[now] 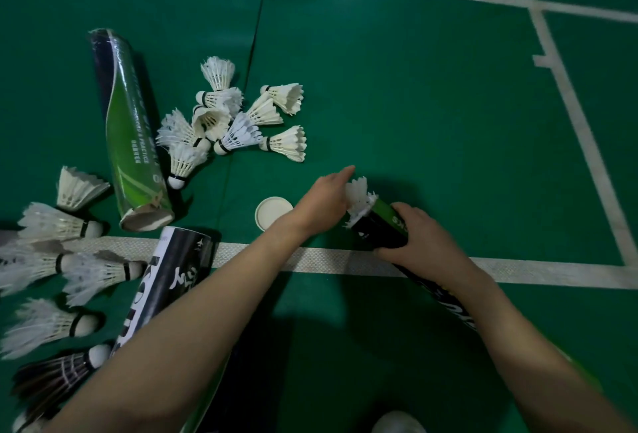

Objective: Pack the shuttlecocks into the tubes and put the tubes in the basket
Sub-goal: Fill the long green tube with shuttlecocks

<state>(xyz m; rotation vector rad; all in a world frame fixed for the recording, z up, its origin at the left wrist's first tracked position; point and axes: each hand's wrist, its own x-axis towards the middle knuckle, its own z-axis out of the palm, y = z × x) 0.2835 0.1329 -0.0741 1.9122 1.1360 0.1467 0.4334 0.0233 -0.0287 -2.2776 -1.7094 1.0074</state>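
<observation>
The green floor (431,104) is carrying a white line (552,272) across the view. A green tube (131,129) is lying open-mouthed at the left, and a black-and-white tube (172,270) is lying just below it, partly under the left forearm. Loose shuttlecocks are lying in a pile (238,115) beyond the tubes and in a row (51,260) at the left edge. The right hand (421,243) is gripping a third tube (383,225), tilted over the line. The left hand (324,201) is touching the shuttlecock (359,201) sticking out of its mouth, forefinger straight; pinching or pressing, I cannot tell. A lid (272,213) is lying beside the left wrist.
</observation>
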